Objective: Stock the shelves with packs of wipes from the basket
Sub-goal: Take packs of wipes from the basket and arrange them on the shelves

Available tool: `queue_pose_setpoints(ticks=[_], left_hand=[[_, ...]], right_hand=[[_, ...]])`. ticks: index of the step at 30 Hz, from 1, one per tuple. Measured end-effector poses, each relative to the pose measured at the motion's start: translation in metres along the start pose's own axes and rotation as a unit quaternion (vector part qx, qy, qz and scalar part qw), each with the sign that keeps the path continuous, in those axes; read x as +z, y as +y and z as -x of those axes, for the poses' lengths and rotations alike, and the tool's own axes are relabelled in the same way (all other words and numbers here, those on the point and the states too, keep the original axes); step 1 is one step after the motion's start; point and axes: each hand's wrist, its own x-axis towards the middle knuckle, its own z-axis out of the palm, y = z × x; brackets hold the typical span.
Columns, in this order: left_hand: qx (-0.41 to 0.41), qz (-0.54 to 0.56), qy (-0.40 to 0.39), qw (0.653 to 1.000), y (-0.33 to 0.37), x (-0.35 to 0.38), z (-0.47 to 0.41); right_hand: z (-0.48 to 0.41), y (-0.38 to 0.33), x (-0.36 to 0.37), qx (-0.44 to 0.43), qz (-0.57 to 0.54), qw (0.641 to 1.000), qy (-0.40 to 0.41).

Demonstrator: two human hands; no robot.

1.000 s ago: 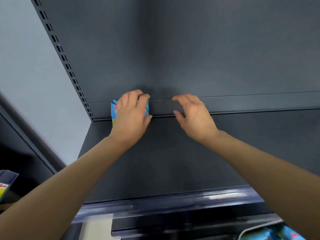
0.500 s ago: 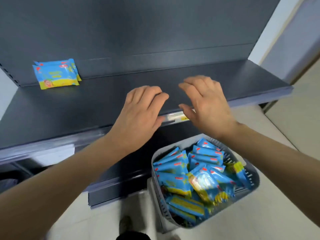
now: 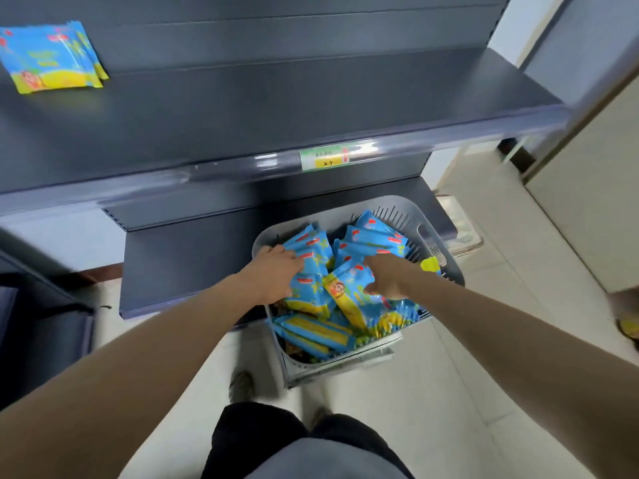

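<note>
Left hand [image 3: 273, 276], at frame centre, grips an upright pack of wipes [image 3: 313, 271] in the grey basket [image 3: 446, 267], fingers over its top and thumb below. Right hand [image 3: 389, 278], just beside it, has its fingertips buried among the loose packs [image 3: 318, 331], so I cannot tell its grip. Two stocked packs [image 3: 48, 57] lie on the dark shelf [image 3: 276, 108], upper left.

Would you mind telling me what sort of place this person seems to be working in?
Probably a shop aisle, or a mock-up of one: dark metal shelving with a price label in its front rail, and a grey basket of identical blue wipe packs on the tiled floor.
</note>
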Motion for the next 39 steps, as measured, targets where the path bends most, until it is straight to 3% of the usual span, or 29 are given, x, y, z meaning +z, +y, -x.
queue_pose_setpoints(ticks=[7,12,17,21,25,29,34,39], left_hand=[[-0.033,-0.045,0.001,0.998,0.001,0.021,-0.009],[-0.024,-0.102,0.016,0.994,0.007,0.021,-0.012],[-0.013,-0.019,0.066,0.998,0.001,-0.015,-0.004],[-0.033,0.096,0.168,0.981,-0.020,-0.059,0.015],[-0.083,0.195,0.215,0.953,-0.058,-0.109,0.036],[-0.137,0.245,0.256,0.925,-0.112,-0.141,0.066],[-0.180,0.250,0.267,0.913,-0.200,-0.155,0.112],[-0.244,0.226,0.267,0.905,-0.296,-0.144,0.146]], right_hand=[[-0.014,-0.005,0.023,0.034,-0.039,0.998,0.029],[-0.017,-0.011,0.028,0.043,-0.002,0.998,0.048],[-0.017,-0.009,0.000,0.029,-0.026,0.999,-0.024],[-0.013,-0.013,-0.063,0.005,-0.012,0.999,0.042],[-0.014,-0.043,-0.139,-0.034,-0.095,0.987,0.126],[-0.034,-0.095,-0.197,-0.086,-0.110,0.969,0.204],[-0.077,-0.176,-0.253,-0.151,-0.256,0.934,0.200],[-0.128,-0.274,-0.290,-0.210,-0.169,0.941,0.204]])
